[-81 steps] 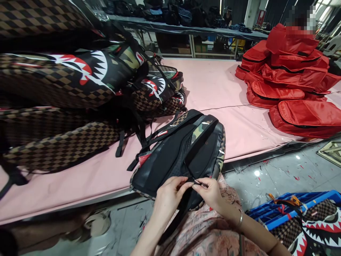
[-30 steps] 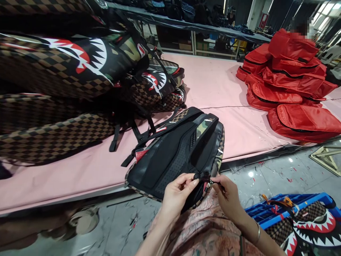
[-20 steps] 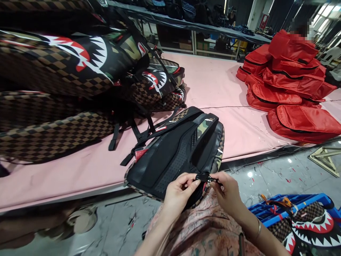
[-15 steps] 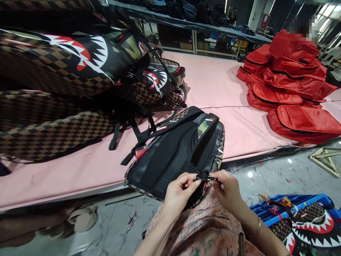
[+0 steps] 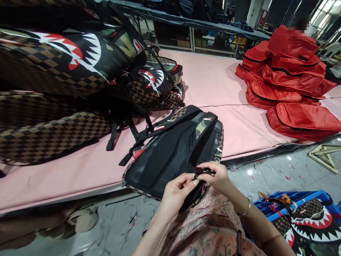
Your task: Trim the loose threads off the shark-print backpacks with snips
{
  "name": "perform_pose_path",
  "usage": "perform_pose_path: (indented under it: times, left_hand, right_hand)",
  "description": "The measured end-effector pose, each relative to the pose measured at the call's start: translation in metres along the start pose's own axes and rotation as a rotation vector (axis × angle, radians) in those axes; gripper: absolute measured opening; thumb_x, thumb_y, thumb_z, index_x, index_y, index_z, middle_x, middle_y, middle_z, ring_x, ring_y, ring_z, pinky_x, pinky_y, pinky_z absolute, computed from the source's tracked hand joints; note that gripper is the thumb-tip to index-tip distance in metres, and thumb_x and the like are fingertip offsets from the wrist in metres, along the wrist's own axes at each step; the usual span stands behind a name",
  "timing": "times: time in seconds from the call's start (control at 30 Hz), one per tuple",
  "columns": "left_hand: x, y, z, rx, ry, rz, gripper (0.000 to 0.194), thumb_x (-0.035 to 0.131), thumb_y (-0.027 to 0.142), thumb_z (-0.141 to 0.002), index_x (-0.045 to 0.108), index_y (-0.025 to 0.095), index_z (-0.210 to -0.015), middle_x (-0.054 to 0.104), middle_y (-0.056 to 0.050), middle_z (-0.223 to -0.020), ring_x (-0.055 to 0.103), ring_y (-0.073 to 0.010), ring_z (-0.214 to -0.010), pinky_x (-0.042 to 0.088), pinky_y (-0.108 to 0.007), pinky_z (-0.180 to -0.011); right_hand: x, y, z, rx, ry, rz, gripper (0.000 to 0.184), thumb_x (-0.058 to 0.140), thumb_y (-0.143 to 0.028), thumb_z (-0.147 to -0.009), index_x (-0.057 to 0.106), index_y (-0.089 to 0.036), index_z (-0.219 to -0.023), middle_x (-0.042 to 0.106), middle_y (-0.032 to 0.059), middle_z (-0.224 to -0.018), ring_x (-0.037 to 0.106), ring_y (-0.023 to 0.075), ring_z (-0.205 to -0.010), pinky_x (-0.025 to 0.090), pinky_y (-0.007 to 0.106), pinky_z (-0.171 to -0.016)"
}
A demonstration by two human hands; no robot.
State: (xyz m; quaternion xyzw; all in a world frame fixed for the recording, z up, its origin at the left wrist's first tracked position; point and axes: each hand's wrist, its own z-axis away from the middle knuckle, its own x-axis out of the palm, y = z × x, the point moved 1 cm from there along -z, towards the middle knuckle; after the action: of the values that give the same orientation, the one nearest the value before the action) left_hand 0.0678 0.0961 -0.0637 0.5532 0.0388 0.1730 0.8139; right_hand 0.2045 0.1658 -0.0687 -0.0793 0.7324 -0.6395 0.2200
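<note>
A black backpack (image 5: 170, 156) with checkered and camouflage trim lies back panel up, its near end over the table's front edge against my clothing. My left hand (image 5: 178, 190) is closed in a pinch on the end of a black shoulder strap (image 5: 200, 153). Just right of it, my right hand (image 5: 217, 177) is closed around a dark strap adjuster (image 5: 204, 171) on the same strap. The fingertips nearly meet, and the exact threading of the webbing between them is hidden.
Checkered shark-mouth backpacks (image 5: 87, 60) are piled left on the pink table (image 5: 210, 78). Several red bags (image 5: 290, 81) are stacked at the right. On the floor, a blue crate (image 5: 301, 201) holds more shark-mouth bags. A person is partly visible behind the red stack.
My right hand has moved slightly left and up, turning the dark adjuster over the strap. My left hand keeps its pinch. The view has shifted a little.
</note>
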Motion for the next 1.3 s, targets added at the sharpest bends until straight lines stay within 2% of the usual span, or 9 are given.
perform_pose_path:
  times: [0.1,0.27,0.33,0.5,0.57,0.63,0.73,0.87,1.3]
  left_hand:
    - [0.000,0.004,0.002,-0.048,-0.030,0.035,0.031,0.077,0.034,-0.052,0.068,0.014,-0.074,0.058,0.001,-0.062,0.046,-0.0097,-0.058,0.035,-0.020,-0.057]
    - [-0.004,0.004,-0.005,-0.141,-0.033,0.090,0.033,0.077,0.038,-0.050,0.066,0.012,-0.067,0.054,0.003,-0.054,0.039,-0.0071,-0.052,0.030,-0.018,-0.051]
    - [-0.007,0.002,-0.010,-0.131,-0.032,0.056,0.034,0.076,0.042,-0.051,0.064,0.012,-0.062,0.047,0.005,-0.049,0.034,-0.0060,-0.049,0.026,-0.018,-0.049]
    - [-0.008,-0.003,-0.015,-0.104,-0.037,0.008,0.043,0.072,0.048,-0.056,0.047,0.014,-0.048,0.032,0.008,-0.044,0.023,-0.0053,-0.046,0.017,-0.019,-0.044]
    - [-0.007,-0.005,-0.015,-0.104,0.006,0.044,0.047,0.073,0.048,-0.055,0.040,0.016,-0.048,0.027,0.009,-0.045,0.019,-0.0049,-0.045,0.014,-0.020,-0.044]
    - [-0.005,-0.008,-0.015,-0.116,0.050,0.094,0.050,0.073,0.048,-0.054,0.035,0.017,-0.049,0.023,0.010,-0.047,0.016,-0.0043,-0.044,0.011,-0.020,-0.043]
    - [-0.004,-0.010,-0.015,-0.157,0.050,0.144,0.050,0.073,0.049,-0.055,0.033,0.018,-0.051,0.023,0.010,-0.047,0.015,-0.0038,-0.043,0.009,-0.020,-0.043]
    - [-0.003,-0.007,-0.013,-0.198,-0.018,0.177,0.047,0.072,0.048,-0.057,0.038,0.017,-0.052,0.028,0.009,-0.044,0.020,-0.0041,-0.042,0.014,-0.020,-0.043]
    - [0.003,0.004,-0.008,-0.103,0.004,0.002,0.046,0.067,0.051,-0.062,0.039,0.017,-0.047,0.034,0.007,-0.041,0.022,-0.0063,-0.043,0.016,-0.022,-0.044]
  right_hand:
    - [0.008,0.003,-0.009,0.010,0.007,-0.020,0.006,0.063,-0.022,-0.066,0.064,-0.018,-0.062,0.057,-0.0020,-0.059,0.050,0.0097,-0.055,0.038,0.021,-0.051]
    - [-0.004,0.010,-0.022,0.256,0.218,-0.571,0.028,0.066,-0.041,-0.065,0.051,-0.018,-0.063,0.039,-0.0080,-0.050,0.023,0.0030,-0.038,0.018,0.018,-0.036]
    - [-0.013,0.013,-0.021,0.266,0.272,-0.616,0.033,0.063,-0.047,-0.066,0.048,-0.018,-0.062,0.036,-0.0085,-0.048,0.018,0.0027,-0.037,0.014,0.018,-0.035]
    - [-0.016,0.018,0.004,0.155,0.213,-0.154,0.029,0.056,-0.038,-0.076,0.051,-0.017,-0.057,0.042,-0.0050,-0.048,0.038,0.0072,-0.044,0.030,0.020,-0.043]
    - [-0.011,0.017,0.018,0.097,0.156,-0.021,0.015,0.058,-0.032,-0.075,0.057,-0.017,-0.076,0.052,-0.0035,-0.059,0.048,0.0103,-0.053,0.037,0.021,-0.050]
    - [-0.008,0.015,0.029,0.005,0.113,0.090,0.022,0.055,-0.031,-0.079,0.055,-0.019,-0.097,0.059,-0.0003,-0.074,0.054,0.0135,-0.065,0.042,0.023,-0.057]
    - [-0.010,0.012,0.039,-0.252,0.110,0.315,0.020,0.046,-0.030,-0.087,0.053,-0.019,-0.103,0.061,0.0047,-0.086,0.054,0.0166,-0.076,0.041,0.028,-0.065]
    - [-0.017,0.014,0.041,-0.502,0.099,0.547,0.017,0.043,-0.025,-0.090,0.054,-0.019,-0.101,0.060,0.0042,-0.076,0.051,0.0165,-0.068,0.037,0.029,-0.061]
    - [-0.033,-0.010,0.032,-0.574,-0.046,0.911,0.024,0.039,-0.031,-0.092,0.057,-0.020,-0.102,0.058,0.0038,-0.073,0.047,0.0162,-0.067,0.031,0.030,-0.060]
